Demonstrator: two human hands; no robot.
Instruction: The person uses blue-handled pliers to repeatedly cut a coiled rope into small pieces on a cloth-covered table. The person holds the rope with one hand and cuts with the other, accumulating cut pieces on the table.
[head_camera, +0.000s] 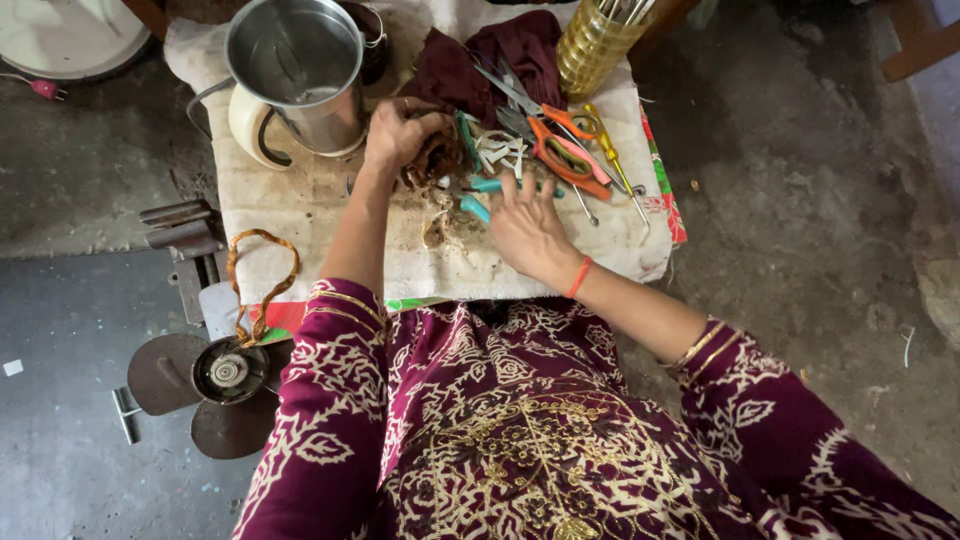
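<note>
A maroon patterned dress (520, 430) fills the foreground. On the cloth-covered table (300, 215), the left hand (398, 135) clenches a copper wire coil (435, 160); the right hand (528, 228), fingers spread, touches teal-handled tools (480, 195). Orange scissors (565, 150) crowd the right edge.

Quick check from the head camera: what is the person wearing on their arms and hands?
Both arms wear maroon sleeves with a cream leaf and vine print, ending partway down the forearm. The left hand is bare, with thin gold bangles at the left sleeve's edge. The right hand has an orange wrist thread and gold bangles by the right sleeve.
</note>
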